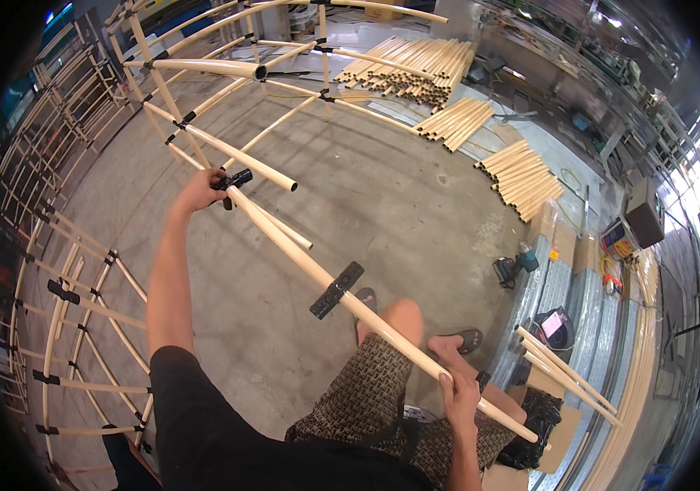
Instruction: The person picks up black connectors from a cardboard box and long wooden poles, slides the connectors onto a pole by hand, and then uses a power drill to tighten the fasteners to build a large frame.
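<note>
A long cream pipe [399,342] runs slantwise across my body, from upper left to lower right. My left hand [200,191] closes round the black pipe joint [237,179] at its far end, beside the pipe frame [163,92]. Midway along the pipe sits another black joint [337,290], set crosswise. My right hand [460,398] grips the pipe near its lower end, above my thigh. Just past those fingers, a small black joint [483,380] shows on the pipe. Two shorter pipe ends, one of them an open-ended pipe [260,169], stick out near my left hand.
Bundles of cut pipes [415,67] lie on sheeting at the back right. A cordless drill [517,264] stands on the floor to the right, near wrapped metal lengths [522,307] and a black plastic bag [534,417]. Another pipe frame [88,327] stands at left.
</note>
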A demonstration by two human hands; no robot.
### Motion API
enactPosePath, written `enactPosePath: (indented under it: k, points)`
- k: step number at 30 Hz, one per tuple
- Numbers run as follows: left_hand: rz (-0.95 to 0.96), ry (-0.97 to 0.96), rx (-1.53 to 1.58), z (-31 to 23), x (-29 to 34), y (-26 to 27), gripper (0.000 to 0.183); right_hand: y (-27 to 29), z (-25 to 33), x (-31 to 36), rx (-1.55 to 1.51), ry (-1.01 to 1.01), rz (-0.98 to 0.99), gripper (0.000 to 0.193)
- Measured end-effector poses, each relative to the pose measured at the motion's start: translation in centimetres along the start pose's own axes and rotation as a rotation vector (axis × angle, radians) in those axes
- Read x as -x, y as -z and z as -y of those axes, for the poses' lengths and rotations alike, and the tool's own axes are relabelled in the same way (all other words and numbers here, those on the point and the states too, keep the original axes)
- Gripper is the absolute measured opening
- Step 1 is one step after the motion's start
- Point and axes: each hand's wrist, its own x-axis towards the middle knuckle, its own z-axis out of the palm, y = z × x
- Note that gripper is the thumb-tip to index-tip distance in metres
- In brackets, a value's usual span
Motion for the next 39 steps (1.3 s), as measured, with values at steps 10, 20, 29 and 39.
enactPosePath:
  k: [10, 20, 29, 39]
  points:
    - [-0.167, -0.211, 0.032, 4.9, 2.9, -2.4, 0.066, 0.6, 0.5, 0.4, 0.016, -0.014, 0.014, 0.026]
    - [-0.001, -0.044, -0.284, 0.4, 3.2, -0.1, 0.081, -0.1, 0.6, 0.7, 0.035, 0.03, -0.067, 0.025]
    - [-0.132, -0.221, -0.116, -2.5, 8.7, -10.8, 0.072, 0.6, 0.7, 0.1, 0.008, -0.032, -0.007, 0.025]
    - [-0.242, -0.086, -0.43, -6.9, 14.2, -13.4, 0.104, 1.0, -0.6, 0.6, -0.03, 0.082, 0.003, 0.035]
